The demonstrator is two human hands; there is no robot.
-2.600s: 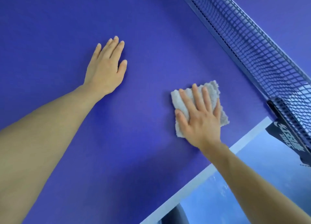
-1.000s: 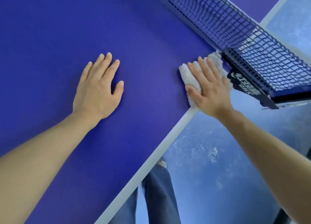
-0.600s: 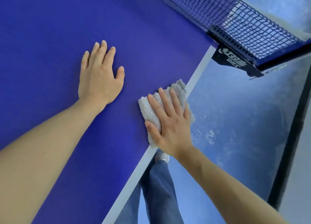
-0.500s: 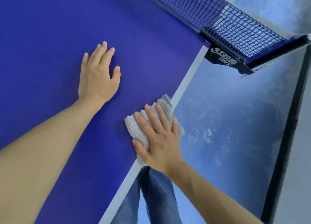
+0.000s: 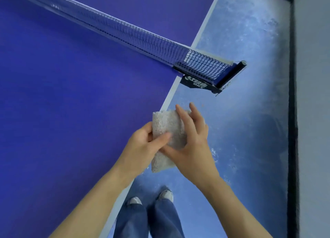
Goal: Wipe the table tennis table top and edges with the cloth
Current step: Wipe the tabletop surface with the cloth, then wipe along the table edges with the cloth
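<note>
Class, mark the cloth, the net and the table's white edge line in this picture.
cloth [image 5: 166,121], head view, its uncovered upper face.
net [image 5: 201,67], head view, dark mesh at its right end.
white edge line [image 5: 169,94], head view, stretch between net and cloth.

Single head-worn wide-angle view, looking steeply down and slightly forward from just beside the white-lined side edge of the flat blue-violet desk [image 5: 71,112]. Dark mesh net [image 5: 201,66] ahead across the upper part; mottled blue floor [image 5: 250,130] and blue denim trouser legs [image 5: 160,220] straight below.
</note>
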